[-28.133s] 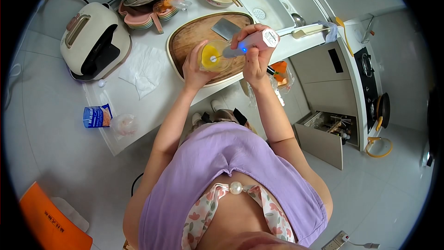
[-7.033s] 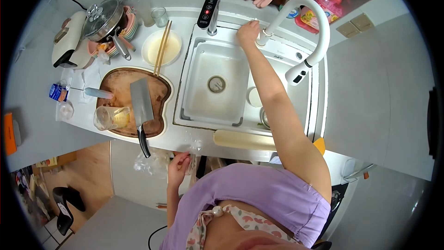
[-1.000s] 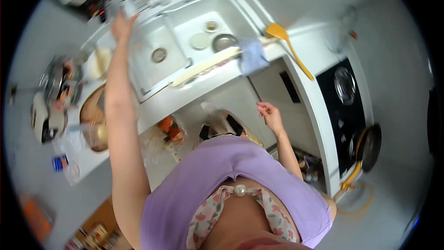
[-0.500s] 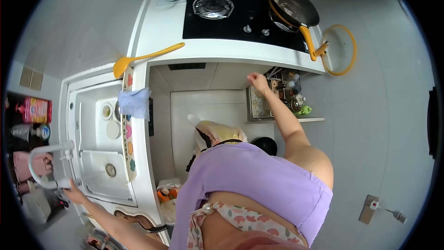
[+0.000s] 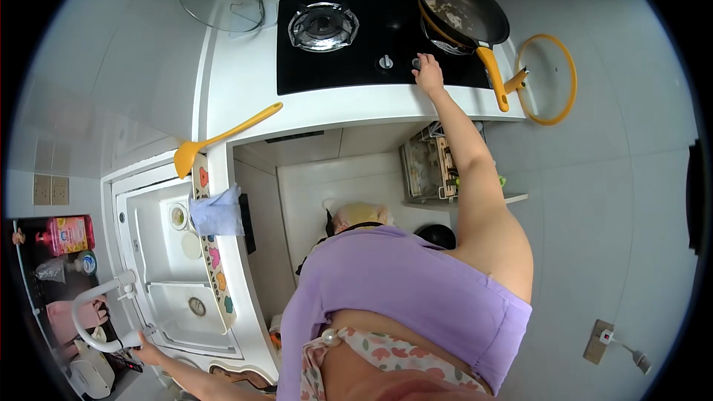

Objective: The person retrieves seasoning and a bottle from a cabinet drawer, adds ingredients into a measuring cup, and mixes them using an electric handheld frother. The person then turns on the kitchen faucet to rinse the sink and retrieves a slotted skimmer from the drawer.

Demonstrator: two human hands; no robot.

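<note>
My right hand (image 5: 430, 76) is at the front of the black gas stove (image 5: 356, 82), its fingers closed on the right stove knob (image 5: 416, 64). Beside it, the left knob (image 5: 385, 62) is untouched. A dark frying pan (image 5: 475, 18) with a yellow handle sits on the right burner, holding some pale bits. Far to the left, my left hand (image 5: 149, 350) has its fingers closed at the lever end of the white faucet (image 5: 93, 336), by the sink (image 5: 167, 304). The lever itself is mostly hidden by the fingers.
A yellow spatula (image 5: 230, 132) lies on the counter corner. A blue cloth (image 5: 217, 212) hangs over the sink edge. A glass lid (image 5: 221, 1) leans at the back left; a yellow-rimmed lid (image 5: 572, 78) is at the right wall. Below the counter is a pull-out rack (image 5: 431, 167).
My right hand has moved up from over the pull-out rack to the stove knob. My left hand stays at the faucet. The view has shifted, showing more of the stove and the glass lid.
</note>
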